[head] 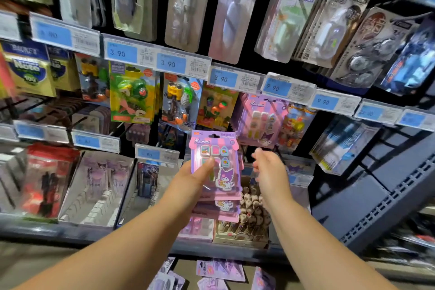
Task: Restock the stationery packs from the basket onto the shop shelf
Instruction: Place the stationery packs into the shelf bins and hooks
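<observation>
Plainly, the coming move turns on one gap: the stack of Kuromi packs [219, 167] sits just below the hanging packs [259, 120] of the same design, which lie at about 1 o'clock from it on the shop shelf [388, 198], under a blue price label [276, 87] reading 9.90.

The left hand [195, 176] is grasping the stack from its 9 o'clock edge. Its thumb [208, 165] is pressed across the front of the top pack, and the rest of the hand is hidden behind the card. The right hand [268, 169] is the nearer one to the peg. It hangs at 3 o'clock of the stack, close to its edge but seemingly not touching, and its fingers [257, 155] are released, loosely spread and motion-blurred.

The stack's long axis runs 12 to 6 o'clock, nearly upright, with the hang hole at the top edge. I judge the right hand the likelier one to peel off the top pack and carry it up and right to the peg.

Each pack is a pink-and-lilac card under a clear blister, with small square pieces in rows and a purple-hooded cartoon figure at the lower right. Several cards are fanned slightly at the bottom, so they may slide against each other. More loose packs [219, 271] lie low at 6 o'clock, but I cannot make out the basket around them.
</observation>
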